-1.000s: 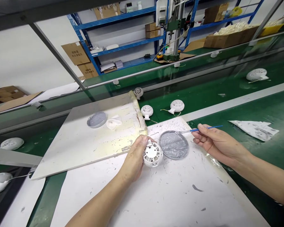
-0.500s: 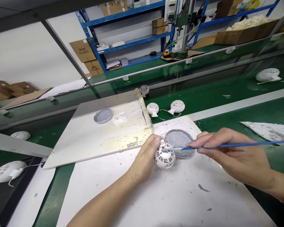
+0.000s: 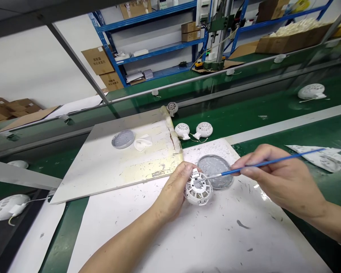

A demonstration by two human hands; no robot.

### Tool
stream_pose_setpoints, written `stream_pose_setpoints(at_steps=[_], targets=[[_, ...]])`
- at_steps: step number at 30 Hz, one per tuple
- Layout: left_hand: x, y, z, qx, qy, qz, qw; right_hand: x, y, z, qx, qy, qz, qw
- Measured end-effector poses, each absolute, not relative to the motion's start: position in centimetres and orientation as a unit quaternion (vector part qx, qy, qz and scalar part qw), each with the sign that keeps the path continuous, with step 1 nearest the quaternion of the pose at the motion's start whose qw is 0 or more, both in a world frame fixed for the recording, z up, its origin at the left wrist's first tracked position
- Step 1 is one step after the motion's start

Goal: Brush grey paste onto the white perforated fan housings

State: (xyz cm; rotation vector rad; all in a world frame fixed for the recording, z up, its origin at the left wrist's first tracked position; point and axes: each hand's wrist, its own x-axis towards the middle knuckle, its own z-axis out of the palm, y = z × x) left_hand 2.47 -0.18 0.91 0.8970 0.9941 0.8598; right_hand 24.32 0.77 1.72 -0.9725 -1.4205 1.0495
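Observation:
My left hand [image 3: 174, 189] grips a round white slotted plastic housing [image 3: 198, 194] by its left edge, over the white sheet. Grey paste shows on the housing's flat centre. Between the fingertips of my right hand [image 3: 275, 178] is a thin blue-handled paintbrush [image 3: 261, 163], slanting up to the right. Its tip touches the housing's centre. Just behind the housing lies a round shallow dish [image 3: 216, 167] of grey paste, partly hidden by the brush and the left hand.
A white board [image 3: 102, 167] at left carries a second grey dish [image 3: 123, 139] and a crumpled white cloth [image 3: 143, 143]. Similar housings [image 3: 204, 129] rest on the green belt [image 3: 244, 113] behind. A smeared white scrap [image 3: 321, 156] lies at right. A metal post [image 3: 22, 173] stands at left.
The brush handle has tilted up at its right end, and my right hand has turned with it. More grey shows on the held housing's centre. Housings on the belt have shifted left.

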Motion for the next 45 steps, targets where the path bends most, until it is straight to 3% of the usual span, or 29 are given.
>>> stream_pose_setpoints(at_steps=[5, 8, 10, 12, 15, 17, 24, 32, 39, 45], targets=[[2.5, -0.4, 1.0, 0.378, 0.437, 0.369, 0.728, 23.3, 1.9, 1.0, -0.462, -0.443, 0.589, 0.493], [2.4, -0.5, 0.9, 0.361, 0.435, 0.353, 0.746, 23.5, 2.3, 1.1, -0.434, -0.421, 0.603, 0.521], [2.4, -0.5, 0.7, 0.358, 0.422, 0.334, 0.763, 24.1, 2.4, 1.4, -0.403, -0.463, 0.542, 0.573], [2.4, -0.6, 0.6, 0.36, 0.402, 0.307, 0.784, 24.7, 2.3, 1.6, -0.376, -0.589, 0.398, 0.595], [2.4, -0.8, 0.7, 0.375, 0.373, 0.27, 0.805, 25.2, 1.7, 1.7, -0.309, -0.8, 0.16, 0.489], [2.4, -1.0, 0.9, 0.385, 0.355, 0.265, 0.81, 24.9, 1.2, 1.6, -0.254, -0.862, 0.098, 0.427], [2.6, -1.2, 1.0, 0.376, 0.33, 0.256, 0.827, 24.0, 0.7, 2.3, -0.244, -0.886, 0.199, 0.342], [2.4, -1.3, 1.3, 0.366, 0.331, 0.241, 0.836, 24.5, 1.0, 3.5, -0.105, -0.948, -0.004, 0.299], [2.4, -1.6, 1.7, 0.446, 0.313, 0.328, 0.771, 25.1, 0.1, 2.6, -0.17, -0.937, 0.023, 0.305], [2.2, -1.7, 1.7, 0.458, 0.299, 0.253, 0.798, 26.1, 0.6, 3.4, -0.143, -0.937, 0.043, 0.315]])
